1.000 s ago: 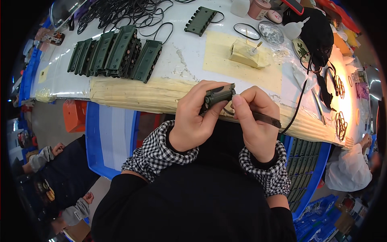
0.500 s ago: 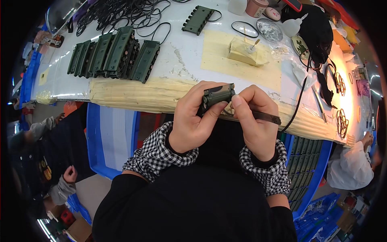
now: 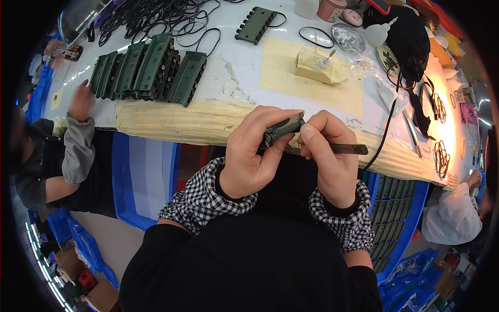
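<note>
My left hand [image 3: 249, 151] is closed round a small green-and-black toy vehicle part [image 3: 283, 127], held tilted just off the table's front edge. My right hand [image 3: 332, 151] pinches a dark flat tool [image 3: 349, 149] that looks like tweezers. Its broad end sticks out to the right past my fingers, and its tip is hidden. My right thumb and fingertips are close against the right end of the part; whether they touch it, I cannot tell.
Green toy tank hulls [image 3: 186, 80] stand in a row at the left; another hull [image 3: 254, 25] lies farther back. Black rubber loops [image 3: 150, 18] are heaped behind. A yellow block [image 3: 317, 67] holds small sticks. Blue crates [image 3: 122, 182] flank me. A co-worker's hand [image 3: 81, 101] is beside the hulls.
The part has turned slightly in my left hand. My right hand's tool has swung nearer to level. At the left, a co-worker's arm has come up to the table by the hulls.
</note>
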`<state>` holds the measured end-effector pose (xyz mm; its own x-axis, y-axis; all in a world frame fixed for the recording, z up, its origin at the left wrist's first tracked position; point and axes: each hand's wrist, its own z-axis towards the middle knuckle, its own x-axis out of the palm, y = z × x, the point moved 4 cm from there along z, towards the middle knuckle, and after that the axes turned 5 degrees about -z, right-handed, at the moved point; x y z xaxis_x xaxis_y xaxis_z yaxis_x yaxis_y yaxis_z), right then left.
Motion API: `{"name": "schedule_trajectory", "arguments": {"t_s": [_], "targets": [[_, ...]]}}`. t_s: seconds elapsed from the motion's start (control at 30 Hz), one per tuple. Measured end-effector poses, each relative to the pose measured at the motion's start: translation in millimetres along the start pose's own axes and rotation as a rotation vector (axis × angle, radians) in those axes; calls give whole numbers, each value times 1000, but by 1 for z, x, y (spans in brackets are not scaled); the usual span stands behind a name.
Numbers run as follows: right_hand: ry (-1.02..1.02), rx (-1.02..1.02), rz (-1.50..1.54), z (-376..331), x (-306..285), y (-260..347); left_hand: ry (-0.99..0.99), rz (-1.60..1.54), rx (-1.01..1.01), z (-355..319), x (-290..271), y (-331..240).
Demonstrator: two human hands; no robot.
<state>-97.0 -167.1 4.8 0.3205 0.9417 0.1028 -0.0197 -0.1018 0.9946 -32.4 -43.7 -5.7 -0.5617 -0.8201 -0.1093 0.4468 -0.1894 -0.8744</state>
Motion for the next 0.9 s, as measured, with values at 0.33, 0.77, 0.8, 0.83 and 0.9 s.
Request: {"name": "schedule_trajectory", "arguments": {"t_s": [0.33, 0.77, 0.8, 0.83, 0.9], "targets": [[21, 24, 41, 2, -1, -4, 3, -128, -104, -3, 1, 5], [-158, -234, -466, 2, 17, 5, -154, -755, -507, -1, 2, 12], [-192, -314, -580, 0, 20, 9, -150, -799, -542, -1, 1, 13], [-226, -394, -693, -2, 23, 12, -146, -842, -577, 0, 1, 14], [-243, -535, -808, -4, 28, 14, -167, -971, -638, 0, 2, 15]]}}
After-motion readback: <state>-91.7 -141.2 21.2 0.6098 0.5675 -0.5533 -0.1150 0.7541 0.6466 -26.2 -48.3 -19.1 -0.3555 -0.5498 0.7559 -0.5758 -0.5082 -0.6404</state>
